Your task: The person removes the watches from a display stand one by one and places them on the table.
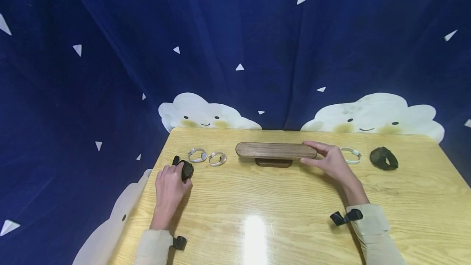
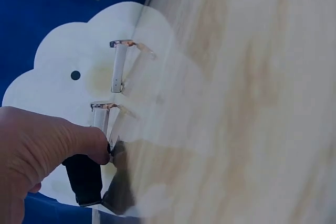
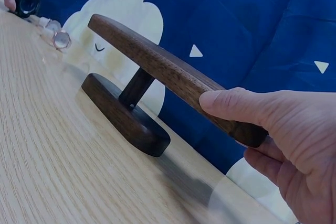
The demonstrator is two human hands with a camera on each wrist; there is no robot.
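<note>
My left hand [image 1: 171, 185] pinches a black wristwatch [image 1: 187, 170] at the table's left side; its black strap [image 2: 86, 182] hangs below the thumb in the left wrist view. Two small wristwatches with light straps, a nearer one [image 1: 222, 158] and a farther one [image 1: 203, 156], stand just right of it. At the back middle is a dark wooden watch stand, a long bar [image 1: 272, 150] on a post above an oval base [image 3: 126, 116]. My right hand [image 1: 333, 165] grips the bar's right end, thumb in front and fingers behind. No watch hangs on the bar.
Right of my right hand lies a white-strapped watch or bracelet [image 1: 352, 161], then a bulky black watch [image 1: 384, 158]. The light wooden table [image 1: 294, 207] ends at the back against a blue curtain [image 1: 243, 32] with white clouds. Black straps circle both sleeves.
</note>
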